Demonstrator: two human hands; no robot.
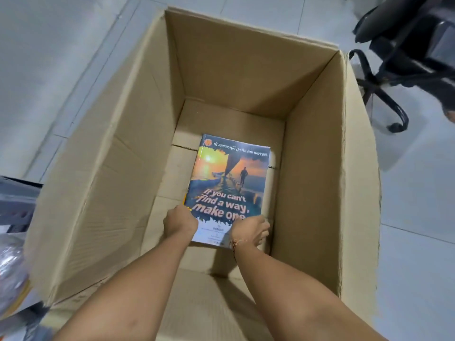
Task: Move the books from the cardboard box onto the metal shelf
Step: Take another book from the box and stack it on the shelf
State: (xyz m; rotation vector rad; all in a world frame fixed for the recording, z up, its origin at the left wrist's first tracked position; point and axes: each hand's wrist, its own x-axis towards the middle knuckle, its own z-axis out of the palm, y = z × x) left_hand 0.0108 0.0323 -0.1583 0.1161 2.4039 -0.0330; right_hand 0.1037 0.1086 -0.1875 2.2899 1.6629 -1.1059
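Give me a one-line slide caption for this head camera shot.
Both hands, left hand and right hand, grasp the near edge of a book lying at the bottom of a cardboard box.

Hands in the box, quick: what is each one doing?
Left hand: closed on the near left corner of the book.
Right hand: fingers curled at the book's near right edge; grip cannot be told.

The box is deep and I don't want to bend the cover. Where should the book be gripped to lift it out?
Grip the book at its near bottom corners, reaching straight down from the open top. It lies flat on the floor of the box, close to the right wall, so its sides offer less room. The left hand and right hand are already at those corners; probably slide fingers under the edge.
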